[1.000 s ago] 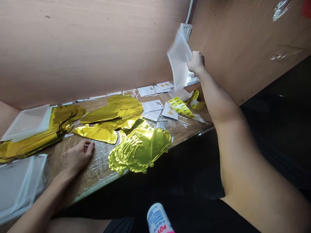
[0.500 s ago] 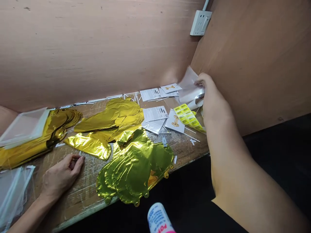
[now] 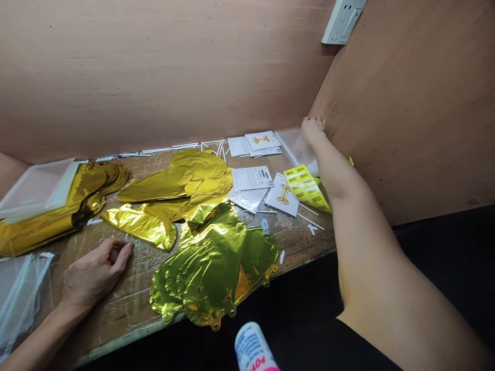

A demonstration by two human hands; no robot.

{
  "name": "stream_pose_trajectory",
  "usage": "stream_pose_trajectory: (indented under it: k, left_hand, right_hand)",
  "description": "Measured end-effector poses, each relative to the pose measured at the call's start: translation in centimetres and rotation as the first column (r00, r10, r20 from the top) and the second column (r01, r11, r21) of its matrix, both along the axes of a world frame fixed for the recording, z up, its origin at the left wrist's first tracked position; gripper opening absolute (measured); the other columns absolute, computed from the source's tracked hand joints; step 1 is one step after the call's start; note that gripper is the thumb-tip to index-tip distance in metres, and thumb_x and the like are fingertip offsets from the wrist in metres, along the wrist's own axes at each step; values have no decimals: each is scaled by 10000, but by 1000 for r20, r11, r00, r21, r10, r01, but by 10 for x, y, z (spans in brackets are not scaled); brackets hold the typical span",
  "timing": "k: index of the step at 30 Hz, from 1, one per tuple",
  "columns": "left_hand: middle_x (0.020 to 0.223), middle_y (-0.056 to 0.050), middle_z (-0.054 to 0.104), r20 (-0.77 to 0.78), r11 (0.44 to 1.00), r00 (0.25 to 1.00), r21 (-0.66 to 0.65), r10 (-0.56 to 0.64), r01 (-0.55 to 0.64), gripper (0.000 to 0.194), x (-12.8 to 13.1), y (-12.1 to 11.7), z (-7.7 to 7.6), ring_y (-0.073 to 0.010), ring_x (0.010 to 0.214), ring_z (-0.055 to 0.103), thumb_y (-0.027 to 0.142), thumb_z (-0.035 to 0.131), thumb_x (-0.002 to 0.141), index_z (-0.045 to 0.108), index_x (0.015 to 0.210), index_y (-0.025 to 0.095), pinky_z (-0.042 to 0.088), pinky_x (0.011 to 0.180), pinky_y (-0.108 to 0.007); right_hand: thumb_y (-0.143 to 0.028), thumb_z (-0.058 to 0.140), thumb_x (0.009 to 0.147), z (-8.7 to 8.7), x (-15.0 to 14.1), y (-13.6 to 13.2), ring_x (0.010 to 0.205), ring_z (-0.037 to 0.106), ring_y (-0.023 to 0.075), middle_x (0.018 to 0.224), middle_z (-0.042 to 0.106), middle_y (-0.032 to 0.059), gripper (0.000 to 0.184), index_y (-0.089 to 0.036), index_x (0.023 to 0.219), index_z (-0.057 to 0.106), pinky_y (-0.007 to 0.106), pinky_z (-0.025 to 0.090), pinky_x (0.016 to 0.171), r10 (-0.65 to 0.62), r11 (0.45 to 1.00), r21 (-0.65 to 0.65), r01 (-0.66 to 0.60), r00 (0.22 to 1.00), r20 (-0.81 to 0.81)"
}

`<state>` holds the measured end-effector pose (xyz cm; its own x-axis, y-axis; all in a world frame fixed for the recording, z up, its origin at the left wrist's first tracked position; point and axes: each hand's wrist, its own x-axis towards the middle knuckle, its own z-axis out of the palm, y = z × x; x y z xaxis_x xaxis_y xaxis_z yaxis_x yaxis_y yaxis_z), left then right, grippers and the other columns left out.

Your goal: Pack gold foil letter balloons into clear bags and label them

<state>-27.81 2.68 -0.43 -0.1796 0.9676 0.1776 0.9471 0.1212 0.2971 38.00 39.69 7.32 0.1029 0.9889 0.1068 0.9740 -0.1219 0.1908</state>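
Foil balloons (image 3: 216, 268), gold and crinkled, lie on the scratched wooden surface (image 3: 131, 309); my left hand (image 3: 95, 273) rests loosely curled beside them, holding nothing. My right hand (image 3: 313, 131) is at a thin clear plastic bag (image 3: 296, 147); I cannot tell if it grips.

You have crinkled, mirror-glossy gold metallic foil balloons (image 3: 214, 268) lying on a rough, scuffed wooden bench top (image 3: 131, 306), with smooth, matt pinkish-brown wood-laminate panels (image 3: 154, 77) rising behind them. Beside the foil you see thin, shiny clear plastic bags (image 3: 19, 299), matt white printed paper cards (image 3: 251, 178), and a smooth yellow paper barcode label sheet (image 3: 305, 188) with a slight sheen.
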Motion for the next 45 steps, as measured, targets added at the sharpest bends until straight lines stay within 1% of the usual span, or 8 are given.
stream_pose_trajectory:
  k: [3,8,15,20,26,33,39,45]
  left_hand:
    - [675,54,620,-38,999,999,-23,-25,25,176,-5,0,-4,-257,637,596,522,575,919,575,912,346,297,641,-266]
    - [688,50,641,-58,999,998,-42,-18,16,214,-4,-1,-2,-264,662,634,547,538,934,594,932,340,330,643,-279]
    - [707,33,651,-70,997,997,-67,-29,24,238,-4,-1,-2,-236,686,643,516,543,963,633,961,295,315,658,-256]
    - [722,9,660,-70,997,996,-69,-46,41,277,-7,0,-4,-244,689,644,517,540,985,657,977,267,320,654,-259]
    - [786,-4,711,-81,996,996,-77,-48,42,298,-8,-1,-5,-232,715,654,526,545,1002,666,1001,253,324,662,-247]
    - [799,-27,715,-162,995,985,-92,-54,39,380,-16,2,-20,-230,711,650,568,459,1040,651,1033,240,338,665,-287]
    - [853,-51,754,-156,992,986,-122,-58,39,404,-17,3,-20,-236,752,682,571,445,1057,661,1069,231,358,668,-309]
    - [787,-45,722,-102,996,993,-69,-59,52,382,-14,2,-16,-225,727,670,543,470,1022,672,1000,220,371,676,-309]
  right_hand:
    - [-200,744,917,2,-51,-10,1394,560,471,1483,579,340,673,-13,1528,531,614,425,1164,246,964,-125,-235,965,85]
    - [-138,767,826,-10,-128,-30,1429,512,431,1610,525,252,855,-148,1617,446,572,383,1197,606,765,-343,-544,789,100]
    - [-250,682,934,5,-135,6,1169,683,373,1389,699,246,532,-119,1449,648,442,502,967,491,844,-292,-449,867,86]
    - [-295,833,840,1,-161,7,1151,669,336,1364,721,203,597,-153,1398,677,406,496,948,568,773,-401,-492,818,90]
    - [-215,539,1047,-12,-168,-2,1203,652,349,1363,700,261,454,-85,1477,605,437,461,989,545,831,-228,-507,823,158]
    - [-196,373,1079,17,-160,-12,1215,634,346,1394,662,231,458,-122,1461,615,433,509,970,517,852,22,-523,849,111]
    - [-167,422,1074,-1,-213,-40,1172,705,330,1287,730,248,396,-116,1373,676,403,511,942,685,724,-285,-628,703,192]
    - [-144,468,1060,-9,-232,-37,1149,721,330,1342,726,248,421,-131,1455,611,384,464,920,654,753,-254,-607,731,193]
